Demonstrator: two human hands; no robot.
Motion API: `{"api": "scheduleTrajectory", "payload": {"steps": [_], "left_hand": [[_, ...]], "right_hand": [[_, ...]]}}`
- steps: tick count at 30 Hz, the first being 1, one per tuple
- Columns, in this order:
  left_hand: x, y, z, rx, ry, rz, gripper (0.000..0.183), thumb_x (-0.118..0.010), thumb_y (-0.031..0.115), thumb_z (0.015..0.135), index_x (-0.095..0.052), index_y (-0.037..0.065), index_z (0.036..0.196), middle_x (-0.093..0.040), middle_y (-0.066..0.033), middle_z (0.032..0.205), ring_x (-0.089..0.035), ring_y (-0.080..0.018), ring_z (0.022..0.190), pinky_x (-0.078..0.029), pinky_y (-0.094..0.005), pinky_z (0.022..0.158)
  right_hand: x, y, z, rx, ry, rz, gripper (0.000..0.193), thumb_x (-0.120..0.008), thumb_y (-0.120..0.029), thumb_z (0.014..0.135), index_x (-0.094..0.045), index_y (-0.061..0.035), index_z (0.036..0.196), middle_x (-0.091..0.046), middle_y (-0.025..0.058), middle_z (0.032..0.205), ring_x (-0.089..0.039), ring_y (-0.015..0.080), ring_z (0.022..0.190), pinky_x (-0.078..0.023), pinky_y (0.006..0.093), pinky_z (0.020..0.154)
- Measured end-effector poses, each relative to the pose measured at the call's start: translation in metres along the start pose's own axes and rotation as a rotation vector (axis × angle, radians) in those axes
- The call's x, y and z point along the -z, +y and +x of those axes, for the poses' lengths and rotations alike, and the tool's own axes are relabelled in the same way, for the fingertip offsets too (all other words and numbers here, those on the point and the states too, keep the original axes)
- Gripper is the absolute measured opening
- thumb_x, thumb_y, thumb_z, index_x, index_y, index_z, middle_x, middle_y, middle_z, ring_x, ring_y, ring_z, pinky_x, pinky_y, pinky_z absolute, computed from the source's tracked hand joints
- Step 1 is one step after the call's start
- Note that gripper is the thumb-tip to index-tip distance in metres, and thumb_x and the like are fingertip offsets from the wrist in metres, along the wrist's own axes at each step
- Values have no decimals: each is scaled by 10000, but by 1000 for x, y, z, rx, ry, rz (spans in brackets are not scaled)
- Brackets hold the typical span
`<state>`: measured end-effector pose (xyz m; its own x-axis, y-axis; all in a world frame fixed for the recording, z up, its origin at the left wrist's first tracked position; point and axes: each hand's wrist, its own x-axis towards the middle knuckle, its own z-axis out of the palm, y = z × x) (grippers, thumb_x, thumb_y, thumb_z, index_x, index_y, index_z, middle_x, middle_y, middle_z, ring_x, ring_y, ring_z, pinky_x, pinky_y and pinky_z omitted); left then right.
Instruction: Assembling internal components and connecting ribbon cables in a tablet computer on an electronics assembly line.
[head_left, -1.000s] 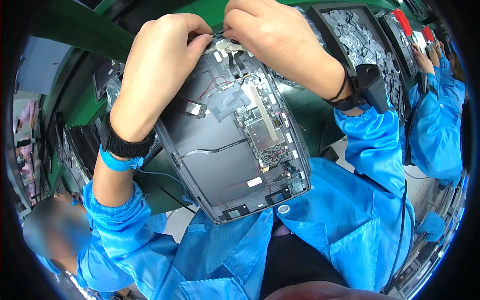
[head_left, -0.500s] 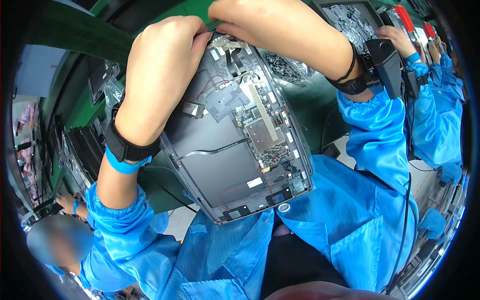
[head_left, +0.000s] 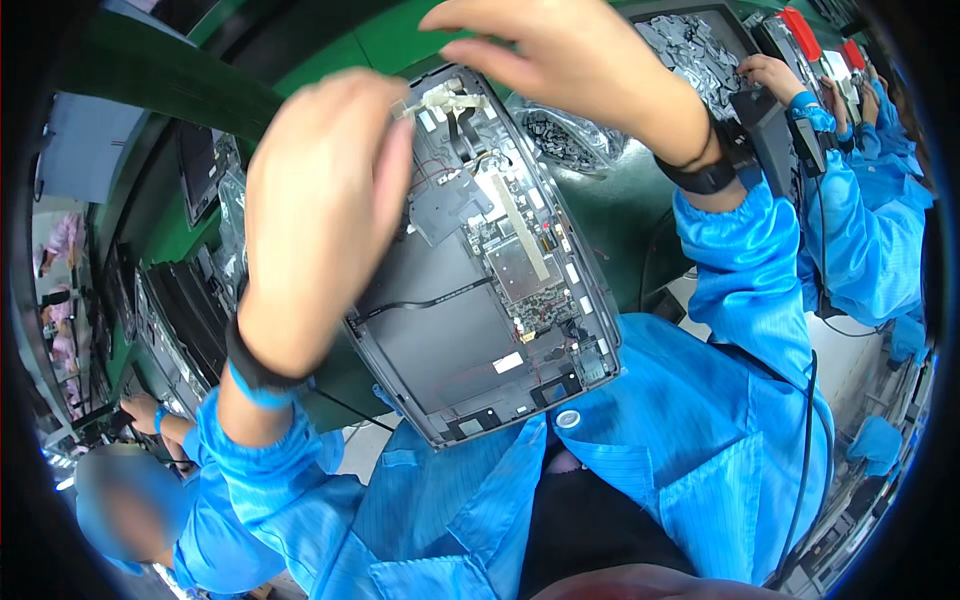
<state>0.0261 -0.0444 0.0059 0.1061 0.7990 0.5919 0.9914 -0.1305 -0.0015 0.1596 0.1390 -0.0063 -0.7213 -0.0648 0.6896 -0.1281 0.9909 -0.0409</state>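
Observation:
In front of me lies a tablet-like device with its inside exposed, a dark grey casing tilted in view. Its green-grey circuit board runs along the right side, beside a bare metal tray area. A flat black ribbon cable crosses the middle. Pale tape covers connectors at the far end. My left hand, smeared by motion, hovers over the casing's left edge, fingertips close to that tape; whether it holds anything is unclear. My right hand is above the far right corner, thumb and fingers apart, nothing visible between them.
Clear bags of small black parts lie right of the device. Behind them stands a tray of grey parts. Dark panels are stacked at left. Co-workers in blue sit on both sides, one co-worker's hand near the tray.
Both hands have come away from the device's far edge. My right hand has lifted and spread its fingers; my left has shifted slightly left and nearer, uncovering the taped connectors.

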Motion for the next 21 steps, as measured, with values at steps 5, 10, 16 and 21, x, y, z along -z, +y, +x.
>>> {"api": "scheduleTrajectory", "payload": {"steps": [5,10,16,21], "left_hand": [[25,51,-28,9,-237,-56,330,-681,32,746,-634,-42,1064,-637,-152,1057,-620,-293,895,-509,-375,785],[16,52,-33,-78,-358,190,396,-606,38,741,-616,-94,1114,-632,-166,1088,-624,-257,890,-512,-348,752],[26,37,-25,-63,-178,25,380,-640,23,714,-647,-67,1083,-662,-162,1048,-669,-268,899,-542,-341,762],[16,17,-15,12,-71,-253,317,-645,-10,795,-658,-7,1111,-679,-165,1089,-671,-331,972,-537,-384,861]], "right_hand": [[24,-16,-30,-267,161,275,92,-683,-112,841,-699,-37,892,-668,115,816,-657,271,750,-534,360,670],[14,-33,-44,-131,159,262,124,-729,-62,792,-706,-43,913,-690,98,863,-660,264,771,-533,349,668],[-1,-53,-51,-85,197,379,254,-777,-51,691,-714,-55,938,-692,63,926,-649,256,774,-538,345,675],[-11,-52,-51,-11,342,318,269,-764,-50,661,-715,-58,925,-695,48,935,-640,206,725,-531,314,635]]}}
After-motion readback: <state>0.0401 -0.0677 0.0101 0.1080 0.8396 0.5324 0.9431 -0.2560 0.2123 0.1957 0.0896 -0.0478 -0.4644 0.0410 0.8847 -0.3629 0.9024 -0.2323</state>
